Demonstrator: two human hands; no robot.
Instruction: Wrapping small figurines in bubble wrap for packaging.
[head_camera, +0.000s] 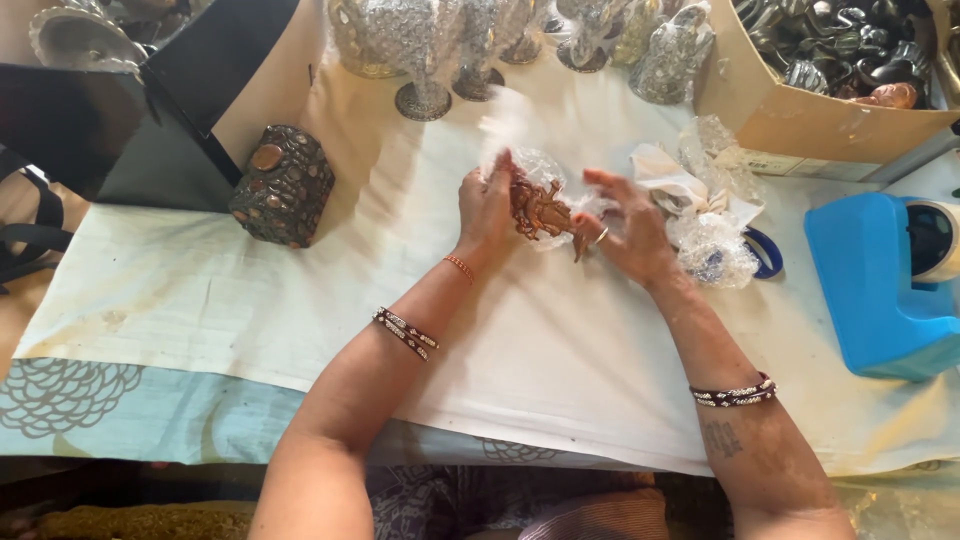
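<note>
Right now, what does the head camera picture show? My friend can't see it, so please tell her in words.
Two hands, the left hand and right hand, hold a small copper-coloured figurine over clear bubble wrap on a white cloth-covered table. Nearby sit a blue tape dispenser, a studded box and wrapped silver figurines.

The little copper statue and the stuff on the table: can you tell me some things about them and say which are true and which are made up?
1. Both hands, left hand and right hand, are at the copper figurine. True.
2. The tape dispenser is red. False: it is blue.
3. A round studded box sits on the white cloth left of the hands. True.
4. The cardboard box lies empty. False: dark metal figures fill it.
5. Each forearm wears a beaded bangle. True.
</note>
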